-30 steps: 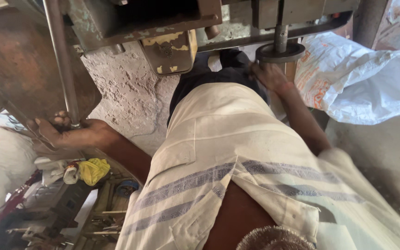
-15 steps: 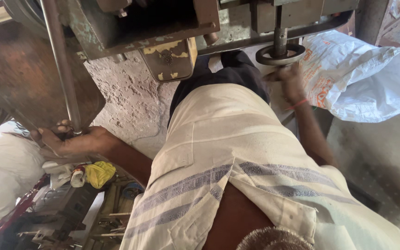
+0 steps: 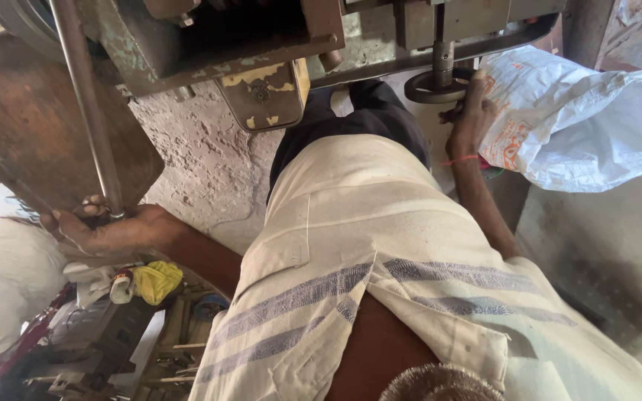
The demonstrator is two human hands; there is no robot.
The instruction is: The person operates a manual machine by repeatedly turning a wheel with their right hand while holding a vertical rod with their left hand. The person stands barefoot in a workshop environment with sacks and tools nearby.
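Left hand (image 3: 105,226) at frame left closing around smooth steel lever rod (image 3: 87,111), right hand (image 3: 473,111) upper right gripping round dark handwheel (image 3: 432,85), rough pitted concrete wall (image 3: 202,163) crowding between, crinkled white sack (image 3: 581,119) pressing alongside.

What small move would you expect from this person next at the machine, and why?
Probably a pull on the long metal lever: the left hand is wrapped around its lower end, while the right hand rests against the small round handwheel, seemingly steadying it.
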